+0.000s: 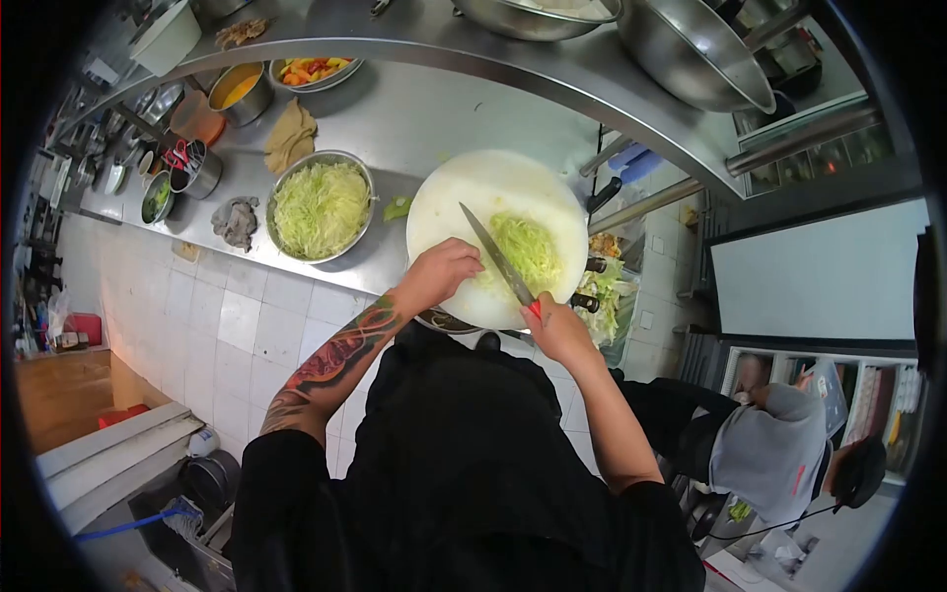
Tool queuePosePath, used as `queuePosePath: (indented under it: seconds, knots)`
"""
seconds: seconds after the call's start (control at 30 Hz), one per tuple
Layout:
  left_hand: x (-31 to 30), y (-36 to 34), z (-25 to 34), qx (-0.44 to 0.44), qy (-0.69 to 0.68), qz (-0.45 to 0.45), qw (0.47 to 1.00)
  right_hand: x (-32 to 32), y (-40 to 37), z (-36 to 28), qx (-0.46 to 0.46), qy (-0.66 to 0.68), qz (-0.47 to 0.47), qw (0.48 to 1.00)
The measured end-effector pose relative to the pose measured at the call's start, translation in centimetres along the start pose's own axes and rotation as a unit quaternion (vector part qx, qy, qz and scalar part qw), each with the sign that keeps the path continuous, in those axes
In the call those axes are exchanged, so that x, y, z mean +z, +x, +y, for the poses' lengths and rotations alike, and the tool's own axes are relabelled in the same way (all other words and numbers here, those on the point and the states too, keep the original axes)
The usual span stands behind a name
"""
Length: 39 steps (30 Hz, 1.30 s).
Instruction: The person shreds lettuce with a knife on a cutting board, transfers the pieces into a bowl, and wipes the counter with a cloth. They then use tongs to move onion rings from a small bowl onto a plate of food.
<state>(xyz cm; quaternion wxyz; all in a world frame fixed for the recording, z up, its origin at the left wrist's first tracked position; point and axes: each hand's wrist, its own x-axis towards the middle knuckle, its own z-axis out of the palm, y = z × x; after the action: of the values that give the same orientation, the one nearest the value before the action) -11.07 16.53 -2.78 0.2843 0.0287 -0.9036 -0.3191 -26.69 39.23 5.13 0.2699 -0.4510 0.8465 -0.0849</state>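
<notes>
On the round white cutting board [444,202] lies a loose pile of shredded pale-green cabbage [531,252]. My right hand [560,331] grips a kitchen knife [496,249] by its red handle. The blade slants across the board, along the left side of the pile, its tip pointing away from me. Left of the blade, my left hand [446,268] rests over the board with fingers bent and pressed together; what they may hold is hidden. A steel bowl [344,257] full of shredded cabbage [321,210] stands left of the board.
A grey rag [235,223] and a tan cloth [291,136] lie by the bowl. Pots of orange liquid [237,91] and cut peppers [308,71] stand farther back. A steel shelf [552,74] overhangs the counter. At right are leafy scraps [604,306] and another person [769,439].
</notes>
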Motion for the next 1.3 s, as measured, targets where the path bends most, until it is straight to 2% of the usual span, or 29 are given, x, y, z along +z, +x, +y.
queuePosePath:
  seconds: [0.17,0.3,0.37,0.4,0.5,0.57,0.63,0.77,0.9,1.03,1.17,1.3]
  knots:
    - [0.0,0.3,0.1,0.011,0.013,-0.013,1.000,-1.6,-2.9,-1.7,-0.005,-0.057,-0.005,0.998]
    - [0.3,0.1,-0.4,0.026,0.021,-0.010,0.999,0.5,-1.5,-1.0,-0.005,-0.046,-0.004,0.999]
    - [0.6,0.0,-0.3,0.029,0.021,-0.005,0.999,3.7,1.5,0.7,-0.061,-0.016,0.015,0.998]
    - [0.5,0.0,-0.5,0.029,0.027,0.003,0.999,2.6,1.4,0.1,-0.065,-0.017,0.017,0.998]
    - [0.3,0.0,-0.7,0.041,0.033,-0.013,0.999,-1.6,-1.6,-2.3,-0.007,-0.024,-0.018,1.000]
    - [0.8,-0.2,-1.1,0.037,0.032,-0.006,0.999,1.9,0.1,-0.6,-0.016,-0.023,-0.015,0.999]
    - [0.8,-0.2,-1.0,0.034,0.035,-0.002,0.999,2.7,1.4,-0.9,-0.034,-0.016,-0.014,0.999]
    - [0.6,-0.4,-1.1,0.049,0.026,0.001,0.998,-1.5,-0.7,-2.2,-0.021,-0.035,-0.030,0.999]
    - [0.6,-0.4,-0.9,0.037,0.030,0.001,0.999,3.6,1.8,-0.1,-0.033,-0.014,-0.027,0.999]
    - [0.6,-0.4,-1.3,0.048,0.026,-0.001,0.999,-1.0,-0.3,-2.1,-0.031,-0.028,-0.033,0.999]
    - [0.8,-0.8,-0.8,0.039,0.038,0.014,0.998,3.2,1.5,-0.7,-0.006,-0.004,-0.036,0.999]
    - [0.5,-0.4,-0.1,0.036,0.061,0.015,0.997,-0.2,0.8,-1.5,-0.005,-0.040,-0.030,0.999]
